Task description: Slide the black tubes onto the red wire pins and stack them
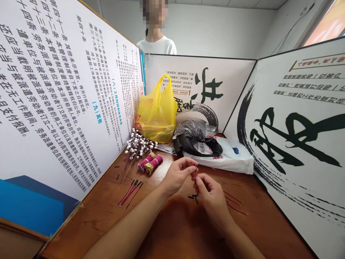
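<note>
Above the middle of the brown table, my left hand [180,173] and my right hand [208,189] meet, fingertips close together. A thin red wire [194,174] runs upright between them, pinched by both; its ends are partly hidden by my fingers. Several short black sleeves [194,197] lie on the wood just below, beside my right hand. To the left rests a group of red wires with black sleeves [130,192] on their far ends. Loose red wires [234,202] without visible sleeves lie to the right of my right hand, partly behind it.
Two tied bundles of red wires [154,164] lie at the back left, beside white-tipped stems [137,144]. Behind stand a yellow plastic bag [157,115], a black strap [188,145] and a white bag [237,154]. Printed panels [199,86] enclose the table; a person [157,45] is beyond.
</note>
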{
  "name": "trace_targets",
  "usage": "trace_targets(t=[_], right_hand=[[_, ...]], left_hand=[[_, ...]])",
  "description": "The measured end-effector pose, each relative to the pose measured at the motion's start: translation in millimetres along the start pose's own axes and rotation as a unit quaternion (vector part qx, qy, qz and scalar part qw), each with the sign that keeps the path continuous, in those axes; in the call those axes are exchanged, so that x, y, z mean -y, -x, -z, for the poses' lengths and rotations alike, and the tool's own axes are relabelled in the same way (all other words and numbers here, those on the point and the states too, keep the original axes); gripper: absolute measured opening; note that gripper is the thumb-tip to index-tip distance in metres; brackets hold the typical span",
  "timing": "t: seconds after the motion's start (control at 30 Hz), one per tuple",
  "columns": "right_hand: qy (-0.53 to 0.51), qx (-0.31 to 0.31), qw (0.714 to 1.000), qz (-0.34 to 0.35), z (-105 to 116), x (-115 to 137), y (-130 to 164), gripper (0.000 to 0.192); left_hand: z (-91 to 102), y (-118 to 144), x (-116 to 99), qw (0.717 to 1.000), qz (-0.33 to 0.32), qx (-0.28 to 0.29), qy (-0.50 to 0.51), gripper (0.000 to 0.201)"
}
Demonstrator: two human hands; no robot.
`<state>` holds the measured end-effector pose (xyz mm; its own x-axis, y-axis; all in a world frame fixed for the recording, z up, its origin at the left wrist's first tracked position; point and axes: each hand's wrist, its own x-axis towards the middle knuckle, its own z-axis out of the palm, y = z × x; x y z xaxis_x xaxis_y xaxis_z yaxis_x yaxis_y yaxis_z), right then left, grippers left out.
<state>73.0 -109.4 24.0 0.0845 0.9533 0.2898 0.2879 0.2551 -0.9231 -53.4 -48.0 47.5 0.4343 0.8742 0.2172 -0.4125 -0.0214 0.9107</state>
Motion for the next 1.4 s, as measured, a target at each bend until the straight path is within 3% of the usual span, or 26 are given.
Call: trace_targets(t=[0.87, 1.13, 1.4], right_hand=[[0.009, -0.023, 1.0, 0.005, 0.4, 1.6, 0.6, 0.03], [0.025, -0.061, 0.998, 0.024, 1.7, 4.9, -2.0, 0.03], [0.011, -0.043, 0.998, 0.036, 0.0, 2.4, -2.1, 0.024]], left_hand=[[6.4, -0.4, 2.9, 0.999, 0.001, 0.028, 0.015, 0.03], [5.9, 0.7, 6.1, 0.996, 0.049, 0.068, -0.025, 0.024], [6.1, -0.4, 9.2, 0.999, 0.008, 0.044, -0.007, 0.025]])
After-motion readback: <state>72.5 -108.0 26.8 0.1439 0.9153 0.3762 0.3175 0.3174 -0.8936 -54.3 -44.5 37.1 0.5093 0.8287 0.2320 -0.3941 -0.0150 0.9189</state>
